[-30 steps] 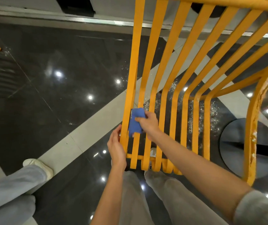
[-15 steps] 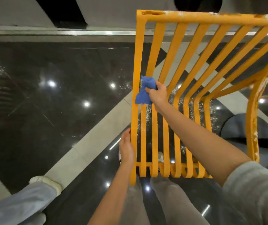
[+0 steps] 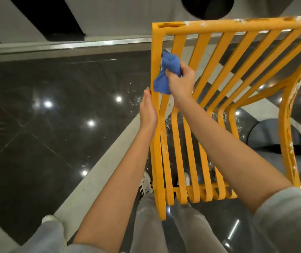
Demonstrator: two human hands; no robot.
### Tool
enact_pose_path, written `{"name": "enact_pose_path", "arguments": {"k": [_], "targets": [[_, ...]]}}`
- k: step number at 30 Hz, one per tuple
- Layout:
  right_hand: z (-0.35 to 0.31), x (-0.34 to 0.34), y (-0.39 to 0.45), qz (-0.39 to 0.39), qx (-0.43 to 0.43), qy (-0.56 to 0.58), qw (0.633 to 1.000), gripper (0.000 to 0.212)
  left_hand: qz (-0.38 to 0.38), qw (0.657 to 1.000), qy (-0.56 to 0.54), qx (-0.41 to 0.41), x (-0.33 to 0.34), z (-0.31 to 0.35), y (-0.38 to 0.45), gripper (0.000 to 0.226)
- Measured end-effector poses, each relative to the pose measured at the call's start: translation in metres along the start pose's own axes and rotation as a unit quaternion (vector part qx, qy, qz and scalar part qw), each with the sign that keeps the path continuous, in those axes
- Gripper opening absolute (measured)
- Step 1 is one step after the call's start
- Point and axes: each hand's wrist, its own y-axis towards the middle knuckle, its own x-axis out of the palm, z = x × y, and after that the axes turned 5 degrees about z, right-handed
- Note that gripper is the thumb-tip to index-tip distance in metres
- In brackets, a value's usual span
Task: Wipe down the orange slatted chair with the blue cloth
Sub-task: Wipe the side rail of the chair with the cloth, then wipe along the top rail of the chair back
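While the right hand (image 3: 179, 80) grips the bunched blue cloth (image 3: 166, 73) against the outermost slat near the top rail of the orange slatted chair (image 3: 240, 26), and the left hand (image 3: 148, 110) rests flat-fingered on that slat lower down, the loose hanging cloth tail risks snagging between slats.

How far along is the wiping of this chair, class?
Done: cannot be judged; white flecks show on the leftmost slats. In hand: the right hand grips the blue cloth against the chair's left edge, the left hand steadying below. Left: probably the right-hand slats and flecked top rail.
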Motion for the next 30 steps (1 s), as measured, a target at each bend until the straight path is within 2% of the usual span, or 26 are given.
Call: {"name": "enact_pose_path", "arguments": {"k": [4,8,12,15,18,21,24,27,30], "targets": [[-0.015,0.001,-0.001,0.008,-0.091,0.033,0.995,0.016,-0.011,0.999,-0.026,0.018,0.004,0.011,0.003,0.066],[0.004,-0.008,-0.018,-0.013,-0.07,-0.028,0.997,0.022,-0.015,0.999,-0.035,0.02,0.003,0.006,0.003,0.072],[-0.03,0.003,0.015,0.007,-0.093,0.009,0.996,0.017,-0.018,0.999,-0.022,0.023,0.004,0.008,0.003,0.064],[-0.01,-0.002,-0.004,-0.001,-0.096,-0.005,0.995,0.011,-0.024,0.999,-0.024,0.018,0.001,0.008,0.004,0.07],[0.002,-0.008,-0.007,-0.02,-0.056,-0.039,0.997,0.016,-0.032,0.999,-0.03,0.011,-0.004,0.014,0.001,0.063],[-0.016,0.005,0.013,0.007,-0.044,-0.017,0.999,0.017,-0.045,0.998,-0.034,0.007,-0.009,0.018,0.001,0.058],[-0.008,0.006,-0.002,0.019,-0.063,-0.006,0.998,0.019,-0.057,0.998,-0.036,0.008,-0.013,0.021,-0.003,0.059],[0.014,-0.015,-0.025,-0.01,-0.007,0.005,1.0,0.023,-0.062,0.994,-0.088,-0.011,-0.019,0.022,-0.008,0.059],[0.02,-0.031,-0.035,0.046,0.149,0.161,0.975,0.028,-0.017,0.988,-0.145,-0.043,-0.024,0.011,-0.022,0.053]]}}
